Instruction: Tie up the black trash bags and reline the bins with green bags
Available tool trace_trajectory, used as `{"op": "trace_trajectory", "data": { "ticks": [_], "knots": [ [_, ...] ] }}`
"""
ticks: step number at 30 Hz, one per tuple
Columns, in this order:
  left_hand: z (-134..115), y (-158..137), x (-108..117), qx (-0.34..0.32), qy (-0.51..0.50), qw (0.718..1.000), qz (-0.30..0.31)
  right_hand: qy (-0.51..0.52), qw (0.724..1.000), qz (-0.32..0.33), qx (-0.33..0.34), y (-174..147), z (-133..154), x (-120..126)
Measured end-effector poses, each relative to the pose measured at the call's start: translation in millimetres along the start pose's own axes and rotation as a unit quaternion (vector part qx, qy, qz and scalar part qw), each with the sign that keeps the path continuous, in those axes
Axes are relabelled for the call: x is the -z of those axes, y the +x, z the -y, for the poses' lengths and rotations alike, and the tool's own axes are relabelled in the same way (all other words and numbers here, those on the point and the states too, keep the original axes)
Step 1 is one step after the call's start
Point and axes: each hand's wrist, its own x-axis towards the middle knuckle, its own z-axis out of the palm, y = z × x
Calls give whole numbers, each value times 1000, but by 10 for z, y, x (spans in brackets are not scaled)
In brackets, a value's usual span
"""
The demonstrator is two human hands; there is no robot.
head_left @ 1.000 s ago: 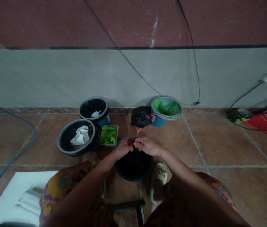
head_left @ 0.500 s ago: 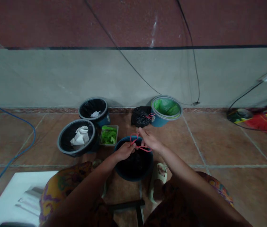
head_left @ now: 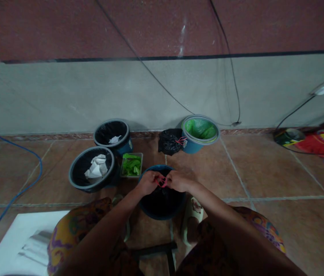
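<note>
Between my feet stands a blue bin [head_left: 158,218] with dark contents or a black bag [head_left: 162,203] inside, too dark to make out fully. My left hand [head_left: 148,183] and my right hand [head_left: 178,181] meet above its far rim. Each pinches part of a thin red drawstring [head_left: 161,181], which is bunched in small loops between the fingertips. Whether the string is knotted cannot be told. Just beyond, a filled black garbage bag [head_left: 169,142] closed with red ties rests on the floor.
A bin with a green liner [head_left: 200,129] stands by the wall. To the left are two black-lined bins [head_left: 72,178] holding white paper, and a clear tray of green leaves [head_left: 132,165]. A blue cable [head_left: 27,149] and a white board [head_left: 15,237] lie further left.
The large red loops have been drawn in small between my hands. My right hand has come down and level with my left, over the bin. The view has shifted slightly.
</note>
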Motion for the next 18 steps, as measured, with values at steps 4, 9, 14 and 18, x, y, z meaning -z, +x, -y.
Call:
{"op": "trace_trajectory", "data": {
  "ticks": [4,9,14,18],
  "knots": [
    [-65,-53,44,-78,173,982,-1,-12,1000,-18,-14,-28,-24,70],
    [-130,-78,69,-128,320,939,-12,48,990,-131,23,67,-51,4],
    [-176,-119,56,-127,414,900,-44,136,982,-108,75,216,-25,-126],
    [-144,-135,16,-130,419,893,-104,156,981,-98,56,252,-21,-136]
  ]
}}
